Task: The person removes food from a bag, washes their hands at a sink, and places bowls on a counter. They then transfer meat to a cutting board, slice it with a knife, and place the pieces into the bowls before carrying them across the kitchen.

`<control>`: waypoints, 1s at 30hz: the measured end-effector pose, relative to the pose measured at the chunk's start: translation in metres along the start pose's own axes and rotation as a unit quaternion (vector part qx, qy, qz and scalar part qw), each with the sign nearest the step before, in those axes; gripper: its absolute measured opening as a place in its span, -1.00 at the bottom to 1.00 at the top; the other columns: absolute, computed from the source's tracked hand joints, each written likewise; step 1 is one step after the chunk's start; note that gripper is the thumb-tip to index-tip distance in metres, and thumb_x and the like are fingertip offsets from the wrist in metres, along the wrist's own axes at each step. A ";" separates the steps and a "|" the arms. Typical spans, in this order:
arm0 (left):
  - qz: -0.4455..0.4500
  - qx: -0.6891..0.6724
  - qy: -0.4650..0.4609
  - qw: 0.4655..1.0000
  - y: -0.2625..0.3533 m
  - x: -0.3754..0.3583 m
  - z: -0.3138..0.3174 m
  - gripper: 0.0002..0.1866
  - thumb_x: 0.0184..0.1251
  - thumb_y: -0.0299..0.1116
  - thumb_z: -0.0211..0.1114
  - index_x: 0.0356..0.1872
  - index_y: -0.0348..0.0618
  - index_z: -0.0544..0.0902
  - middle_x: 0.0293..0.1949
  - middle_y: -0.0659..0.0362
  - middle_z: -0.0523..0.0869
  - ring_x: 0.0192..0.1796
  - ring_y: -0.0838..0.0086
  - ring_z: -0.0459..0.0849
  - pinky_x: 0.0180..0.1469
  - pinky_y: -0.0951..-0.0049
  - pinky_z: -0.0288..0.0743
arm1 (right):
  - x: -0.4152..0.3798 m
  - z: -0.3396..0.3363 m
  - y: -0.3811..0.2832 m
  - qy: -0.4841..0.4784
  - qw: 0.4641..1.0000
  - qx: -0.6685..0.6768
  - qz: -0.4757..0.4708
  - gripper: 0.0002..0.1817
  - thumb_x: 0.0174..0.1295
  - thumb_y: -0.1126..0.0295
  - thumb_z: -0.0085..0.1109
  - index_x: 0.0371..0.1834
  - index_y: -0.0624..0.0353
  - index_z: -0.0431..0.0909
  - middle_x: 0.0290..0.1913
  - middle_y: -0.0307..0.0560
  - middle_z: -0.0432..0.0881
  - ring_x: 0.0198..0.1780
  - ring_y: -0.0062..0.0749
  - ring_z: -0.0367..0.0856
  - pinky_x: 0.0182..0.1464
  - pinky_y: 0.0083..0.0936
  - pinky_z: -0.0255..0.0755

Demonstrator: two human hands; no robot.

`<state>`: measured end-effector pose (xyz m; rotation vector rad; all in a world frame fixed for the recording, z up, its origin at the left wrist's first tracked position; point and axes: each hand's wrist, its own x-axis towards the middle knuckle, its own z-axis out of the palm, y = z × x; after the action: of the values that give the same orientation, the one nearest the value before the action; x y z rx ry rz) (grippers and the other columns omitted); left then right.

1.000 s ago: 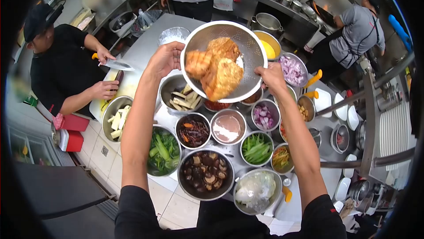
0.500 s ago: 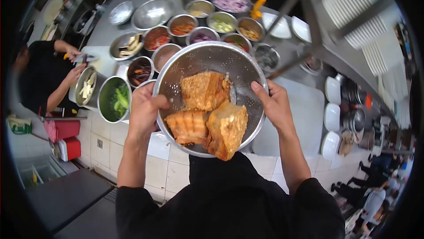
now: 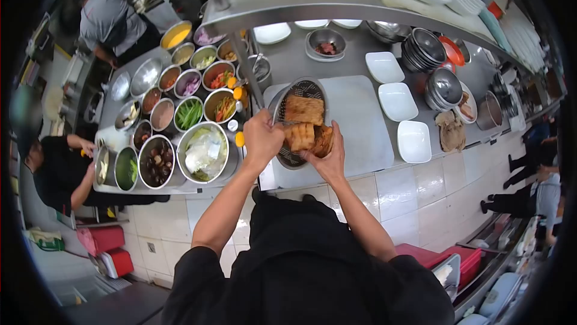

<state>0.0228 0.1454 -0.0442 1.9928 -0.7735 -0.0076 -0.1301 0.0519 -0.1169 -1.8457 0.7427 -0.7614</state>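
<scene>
Steel table (image 3: 356,45) is topped by a cutting board (image 3: 360,115); above it, fried meat (image 3: 303,109) is contained in a colander (image 3: 307,89). One piece is clamped by the right grip (image 3: 329,160); the hold of the left grip (image 3: 266,139) cannot be determined.

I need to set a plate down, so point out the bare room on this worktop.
The widest free patch is the right part of the white rectangular board, between the perforated silver metal colander and the square white dishes. Narrower bare grey metal worktop shows beyond the board's far edge. The left end is crowded with round silver metal bowls.
</scene>
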 end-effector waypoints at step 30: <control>-0.261 -0.251 0.360 0.860 -0.216 0.095 -0.318 -0.81 -0.04 -0.58 0.14 -0.34 -0.45 0.55 -0.57 0.08 0.55 -0.73 0.42 0.43 -0.74 0.45 0.27 | 0.008 0.037 0.041 0.115 0.981 -0.135 0.078 0.18 -0.38 0.45 0.58 0.45 0.12 0.08 0.22 0.14 0.24 0.28 0.07 0.24 0.33 -0.16 0.19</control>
<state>0.3088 0.4183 -0.0154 1.4654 0.2521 0.1914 -0.1035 0.0518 -0.1654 -1.9297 1.1756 -0.8116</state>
